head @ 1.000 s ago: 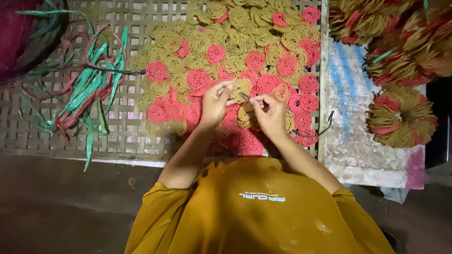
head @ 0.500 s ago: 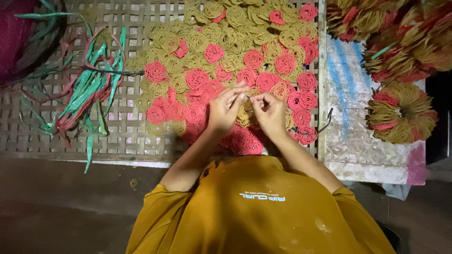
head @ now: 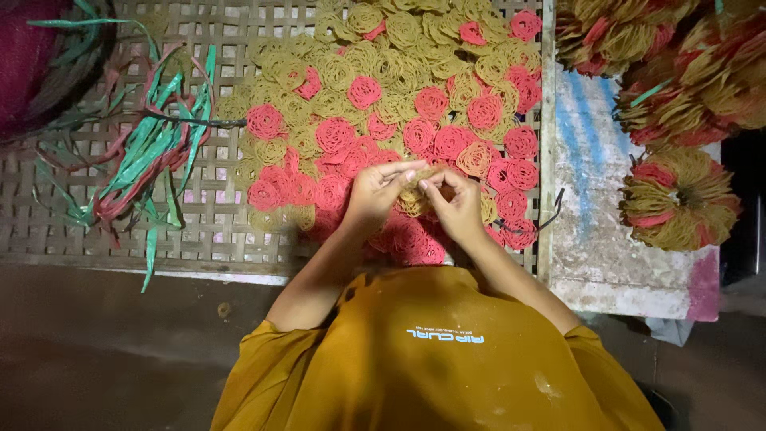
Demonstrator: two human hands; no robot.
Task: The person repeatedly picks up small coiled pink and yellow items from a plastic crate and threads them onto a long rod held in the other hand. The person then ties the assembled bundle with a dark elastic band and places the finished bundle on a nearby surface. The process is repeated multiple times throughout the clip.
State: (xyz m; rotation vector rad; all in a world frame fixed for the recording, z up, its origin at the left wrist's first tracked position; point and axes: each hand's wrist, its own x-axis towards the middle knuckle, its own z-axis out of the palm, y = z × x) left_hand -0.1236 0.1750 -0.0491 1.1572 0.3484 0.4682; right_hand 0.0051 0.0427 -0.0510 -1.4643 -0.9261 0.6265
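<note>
Two hands meet over the woven tray (head: 199,231): left hand (head: 375,195) and right hand (head: 456,209) pinch one tan noodle coil (head: 416,179) between closed fingertips, above the red and tan coils (head: 415,120). Light, even pressure would likely keep its strands from snapping.

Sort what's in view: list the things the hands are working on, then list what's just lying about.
In hand:
left hand
right hand
yellow coil pinched between both hands
red and yellow coils spread on the woven tray

Lying about:
green and red strips
tied bundles
</note>
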